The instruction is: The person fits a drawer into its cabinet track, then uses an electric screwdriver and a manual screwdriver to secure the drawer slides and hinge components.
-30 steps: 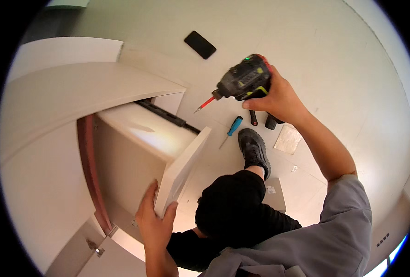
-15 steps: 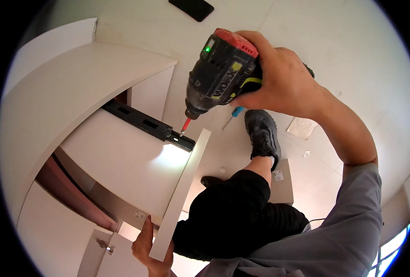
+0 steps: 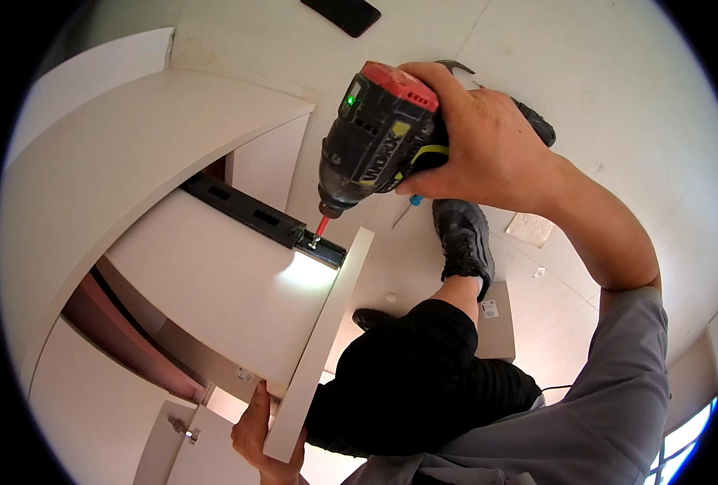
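My right hand (image 3: 500, 145) is wrapped round the grip of a black-and-red cordless drill (image 3: 367, 149) with a small green light lit. Its red driver bit (image 3: 323, 225) points down, with a small silver screw (image 3: 314, 241) at the tip, over the end of a black metal drawer slide (image 3: 250, 214). The slide lies along the edge of a white drawer (image 3: 213, 283) pulled out of a cabinet. A bright light patch falls beside the slide's end. At the bottom, my left hand (image 3: 255, 432) is closed round the near end of the drawer's narrow white front panel (image 3: 320, 343).
The white cabinet (image 3: 157, 121) fills the left side, with a hinged door (image 3: 158, 444) low down. On the floor lie a black phone-like slab (image 3: 344, 14), a blue-handled screwdriver (image 3: 416, 200), a hammer head (image 3: 454, 66) and a carton-like box (image 3: 496, 327). My black shoe (image 3: 460, 242) stands right of the drawer.
The drill has shifted slightly left and down, bringing the bit and screw to the slide's end. My left hand keeps its place on the panel.
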Action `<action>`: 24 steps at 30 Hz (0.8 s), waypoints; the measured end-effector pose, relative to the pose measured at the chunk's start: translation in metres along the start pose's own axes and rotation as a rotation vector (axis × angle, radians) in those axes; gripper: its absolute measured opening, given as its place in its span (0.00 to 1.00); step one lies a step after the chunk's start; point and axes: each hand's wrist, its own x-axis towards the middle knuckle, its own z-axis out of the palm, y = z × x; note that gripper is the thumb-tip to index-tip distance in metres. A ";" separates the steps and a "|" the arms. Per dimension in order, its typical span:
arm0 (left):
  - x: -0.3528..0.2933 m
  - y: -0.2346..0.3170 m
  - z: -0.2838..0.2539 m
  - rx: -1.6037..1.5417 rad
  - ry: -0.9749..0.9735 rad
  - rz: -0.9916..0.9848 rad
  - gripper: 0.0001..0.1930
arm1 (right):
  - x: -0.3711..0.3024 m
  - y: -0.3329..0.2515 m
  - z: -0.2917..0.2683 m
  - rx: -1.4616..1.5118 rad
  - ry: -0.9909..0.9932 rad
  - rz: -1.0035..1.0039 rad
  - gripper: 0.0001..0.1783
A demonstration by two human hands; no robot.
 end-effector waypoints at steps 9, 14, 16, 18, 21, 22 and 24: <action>-0.001 0.005 -0.004 0.024 -0.091 0.002 0.31 | -0.003 0.001 -0.006 -0.015 0.005 -0.020 0.57; -0.006 0.003 -0.004 0.020 -0.081 0.007 0.32 | -0.006 0.002 -0.008 -0.027 0.017 -0.029 0.57; -0.009 0.001 -0.001 -0.042 -0.035 -0.052 0.32 | -0.006 0.003 -0.008 -0.026 0.020 -0.032 0.56; -0.019 -0.003 0.003 -0.185 0.062 -0.181 0.33 | -0.006 0.005 -0.008 -0.014 0.021 -0.031 0.56; -0.011 0.002 -0.006 0.055 -0.154 -0.006 0.34 | -0.006 0.005 -0.008 -0.020 0.008 -0.021 0.57; -0.012 0.001 -0.005 0.053 -0.122 -0.012 0.33 | -0.006 0.006 -0.008 -0.035 0.016 -0.036 0.57; -0.014 0.002 -0.002 0.052 -0.068 -0.011 0.32 | -0.007 0.007 -0.007 -0.062 0.034 -0.066 0.57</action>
